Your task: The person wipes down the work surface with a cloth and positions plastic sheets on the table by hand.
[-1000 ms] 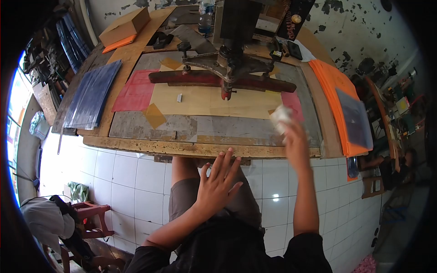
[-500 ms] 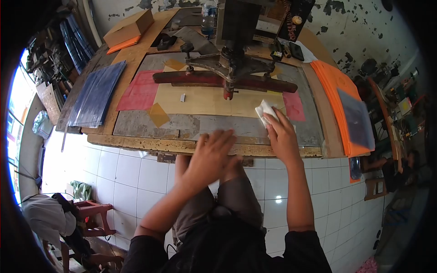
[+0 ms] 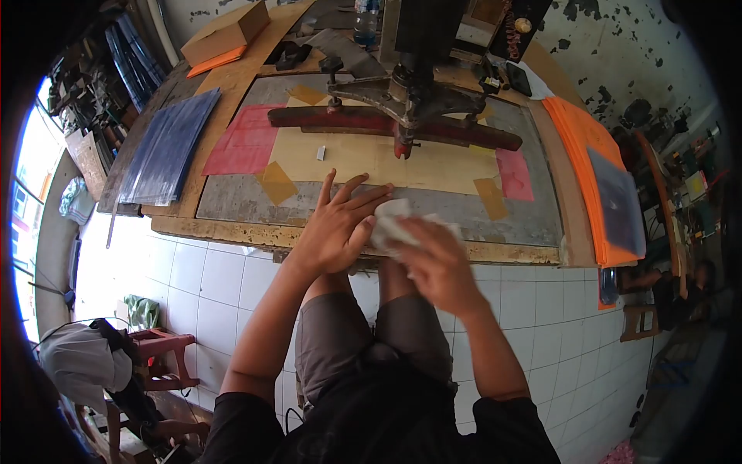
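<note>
My left hand point(image 3: 340, 224) lies with fingers spread over the front part of the grey metal plate point(image 3: 239, 199), holding nothing. Close to its right, my right hand point(image 3: 433, 259) grips a white cloth point(image 3: 393, 219) near the plate's front edge; both are blurred. Behind my hands a cream sheet point(image 3: 352, 158) lies on the plate, with a small light piece point(image 3: 321, 153) on it. Pink sheets point(image 3: 243, 141) flank it, and tan patches point(image 3: 491, 199) overlap its corners. Above the sheet hangs the dark red bar point(image 3: 340, 124) of a press.
Blue clear sheets point(image 3: 168, 147) lie at the left, orange sheets point(image 3: 583, 174) at the right. A cardboard box point(image 3: 224, 35), a bottle point(image 3: 366, 22) and a phone point(image 3: 519, 79) are at the back. A red stool point(image 3: 171, 359) stands lower left. Another person sits far right.
My right hand has moved left and toward me with the cloth, from the plate's right side. My left hand has moved forward onto the plate, fingers spread.
</note>
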Available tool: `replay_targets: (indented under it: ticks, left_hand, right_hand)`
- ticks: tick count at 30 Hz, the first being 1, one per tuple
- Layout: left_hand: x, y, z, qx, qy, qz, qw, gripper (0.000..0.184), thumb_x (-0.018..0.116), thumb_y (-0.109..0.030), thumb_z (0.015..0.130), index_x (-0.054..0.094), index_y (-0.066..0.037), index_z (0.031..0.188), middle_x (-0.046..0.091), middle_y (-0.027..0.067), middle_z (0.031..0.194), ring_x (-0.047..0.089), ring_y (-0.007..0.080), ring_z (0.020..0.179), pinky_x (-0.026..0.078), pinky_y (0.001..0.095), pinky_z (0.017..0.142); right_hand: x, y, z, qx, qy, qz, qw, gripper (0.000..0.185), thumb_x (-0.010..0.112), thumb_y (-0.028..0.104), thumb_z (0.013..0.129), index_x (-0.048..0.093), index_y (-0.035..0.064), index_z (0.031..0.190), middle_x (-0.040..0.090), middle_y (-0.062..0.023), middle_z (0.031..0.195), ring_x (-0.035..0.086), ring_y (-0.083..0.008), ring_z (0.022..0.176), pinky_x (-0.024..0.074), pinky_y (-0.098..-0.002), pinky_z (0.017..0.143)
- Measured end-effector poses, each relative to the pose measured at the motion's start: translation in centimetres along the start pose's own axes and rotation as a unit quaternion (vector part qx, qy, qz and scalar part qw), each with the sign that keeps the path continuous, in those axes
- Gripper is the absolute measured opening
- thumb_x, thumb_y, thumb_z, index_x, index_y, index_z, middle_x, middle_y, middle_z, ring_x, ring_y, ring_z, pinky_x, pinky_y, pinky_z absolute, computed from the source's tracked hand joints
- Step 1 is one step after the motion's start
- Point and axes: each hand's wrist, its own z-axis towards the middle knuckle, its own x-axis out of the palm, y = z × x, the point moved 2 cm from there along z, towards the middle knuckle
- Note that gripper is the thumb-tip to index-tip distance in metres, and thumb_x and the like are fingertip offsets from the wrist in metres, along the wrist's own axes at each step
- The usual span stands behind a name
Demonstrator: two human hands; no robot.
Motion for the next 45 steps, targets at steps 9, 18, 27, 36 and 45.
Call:
replay_targets:
  ticks: [9, 18, 27, 36, 45]
  left_hand:
    - [0.4, -1.0, 0.1, -0.009, -0.002, 0.037, 0.999, 0.057, 0.043, -0.030, 0.105, 0.063, -0.008, 0.154, 0.056, 0.0029, 0.166, 0.039, 0.0367, 0.159, 0.006, 0.0635, 0.137]
    - [0.5, -1.1, -0.1, 0.005, -0.015, 0.106, 0.994, 0.057, 0.045, -0.038, 0.109, 0.064, -0.006, 0.153, 0.056, 0.0021, 0.165, 0.038, 0.0383, 0.159, 0.005, 0.0679, 0.135]
    - [1.3, -1.8, 0.4, -0.014, -0.017, 0.136, 0.990, 0.062, 0.053, -0.040, 0.108, 0.056, -0.003, 0.158, 0.048, 0.0046, 0.171, 0.033, 0.0370, 0.163, 0.008, 0.0674, 0.136]
    - [0.6, -1.7, 0.2, 0.036, -0.021, 0.120, 0.992, 0.054, 0.058, -0.037, 0.110, 0.059, -0.012, 0.158, 0.044, 0.0051, 0.174, 0.031, 0.0333, 0.166, 0.014, 0.0655, 0.136]
    - [0.3, -1.4, 0.7, 0.030, 0.049, -0.026, 0.998, 0.058, 0.038, -0.042, 0.116, 0.060, -0.009, 0.158, 0.052, 0.0085, 0.170, 0.035, 0.0310, 0.164, 0.015, 0.0611, 0.136]
  right_hand:
    - [-5.4, -10.8, -5.9, 0.282, -0.153, -0.157, 0.934, 0.044, 0.071, 0.001, 0.096, 0.076, 0.0120, 0.137, 0.063, -0.0137, 0.154, 0.062, -0.0388, 0.135, 0.0497, -0.0506, 0.115]
    - [0.7, -1.0, -2.6, 0.052, -0.090, -0.023, 0.994, 0.049, 0.073, 0.004, 0.086, 0.079, 0.0141, 0.134, 0.065, -0.0117, 0.152, 0.062, -0.0371, 0.138, 0.0481, -0.0544, 0.114]
    - [-6.5, -9.6, -10.3, 0.266, -0.175, -0.176, 0.931, 0.034, 0.066, 0.012, 0.107, 0.075, 0.0131, 0.139, 0.063, -0.0140, 0.156, 0.060, -0.0372, 0.139, 0.0461, -0.0499, 0.118]
    - [-2.8, -6.7, -3.5, 0.189, -0.111, -0.135, 0.966, 0.035, 0.070, 0.014, 0.105, 0.073, 0.0138, 0.140, 0.063, -0.0129, 0.154, 0.061, -0.0385, 0.137, 0.0471, -0.0513, 0.117]
    - [-1.6, -7.5, -0.7, 0.147, -0.089, -0.093, 0.981, 0.041, 0.072, 0.008, 0.100, 0.074, 0.0124, 0.140, 0.063, -0.0172, 0.153, 0.061, -0.0394, 0.138, 0.0484, -0.0516, 0.116]
